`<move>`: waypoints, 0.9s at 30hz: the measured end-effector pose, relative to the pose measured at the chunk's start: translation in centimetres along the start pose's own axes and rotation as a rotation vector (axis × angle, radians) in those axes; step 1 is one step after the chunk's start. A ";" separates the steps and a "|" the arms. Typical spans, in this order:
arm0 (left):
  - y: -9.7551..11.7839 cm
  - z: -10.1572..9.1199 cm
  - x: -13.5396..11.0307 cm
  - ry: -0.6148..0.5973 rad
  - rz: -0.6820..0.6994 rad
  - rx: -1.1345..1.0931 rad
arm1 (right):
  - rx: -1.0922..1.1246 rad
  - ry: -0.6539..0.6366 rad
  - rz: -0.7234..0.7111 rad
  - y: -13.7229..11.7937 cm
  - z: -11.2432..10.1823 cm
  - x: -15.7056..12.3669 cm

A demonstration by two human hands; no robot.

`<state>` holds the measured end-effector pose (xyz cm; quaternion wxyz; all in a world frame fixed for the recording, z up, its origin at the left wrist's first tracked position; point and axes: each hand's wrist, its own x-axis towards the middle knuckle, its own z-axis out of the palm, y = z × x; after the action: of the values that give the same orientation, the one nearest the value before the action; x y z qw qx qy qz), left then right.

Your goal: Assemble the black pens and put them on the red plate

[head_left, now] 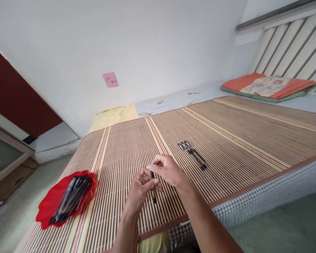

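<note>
Over the striped bamboo mat [121, 151], my left hand [142, 186] is closed around the body of a black pen [154, 197], whose dark lower tip points down toward me. My right hand [165, 168] pinches the pen's upper end, just above the left fingers. Part of the pen is covered by the fingers. To the right of my hands, several similar pens [193, 154] lie side by side on the mat. On the left, a red scalloped plate [48, 200] bears a heap of black pens [72, 196].
The mat covers a bed against a white wall [160, 45] with a pink note [110, 80]. Folded orange bedding [270, 86] lies at the far right by the slatted headboard [292, 45]. The bed's near edge drops to a grey floor [284, 225].
</note>
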<state>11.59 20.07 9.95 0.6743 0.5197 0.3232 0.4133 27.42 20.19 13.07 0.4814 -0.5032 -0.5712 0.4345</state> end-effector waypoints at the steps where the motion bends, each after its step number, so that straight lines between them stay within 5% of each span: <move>1: 0.1 0.1 0.0 0.022 0.010 0.016 | -0.009 0.014 -0.004 0.1 0.1 0.1; 10: 0.7 -0.1 -0.4 -0.131 -0.049 0.085 | 0.197 0.022 0.001 1.0 -1.5 0.2; 22: 0.3 0.1 0.1 0.079 -0.048 0.065 | 0.203 -0.018 -0.041 1.8 -0.5 0.7; 24: 0.5 -0.1 0.2 0.115 -0.046 0.051 | 0.060 0.017 -0.046 2.2 -1.3 0.9; 27: 0.8 -0.8 0.2 0.205 -0.023 0.003 | -0.500 0.248 0.048 3.2 -3.9 1.6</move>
<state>10.81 20.74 10.48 0.6419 0.4718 0.3969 0.4559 31.69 22.20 10.67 0.3983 -0.6691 -0.5851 0.2264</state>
